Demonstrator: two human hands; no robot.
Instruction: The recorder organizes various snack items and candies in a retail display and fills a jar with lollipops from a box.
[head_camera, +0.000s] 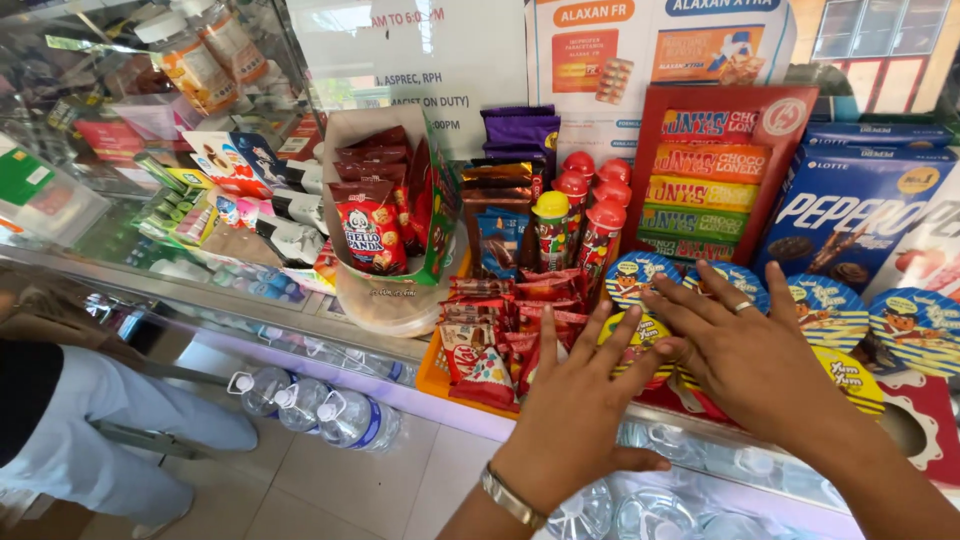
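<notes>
- Left hand (578, 400), fingers spread flat, gripped nothing, lay over round yellow-lidded snack cups (650, 330).
- Right hand (745, 350), open and empty, rested on round blue-lidded snack cups (828, 312).

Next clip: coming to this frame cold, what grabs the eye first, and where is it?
Two bare hands spread flat in the lower middle: the left hand, wearing a metal bracelet, and the right hand, with a ring, both laid over round blue-and-yellow snack cups. Just left of them lies a heap of red snack packets in an orange tray, with red-capped candy tubes standing behind.
</notes>
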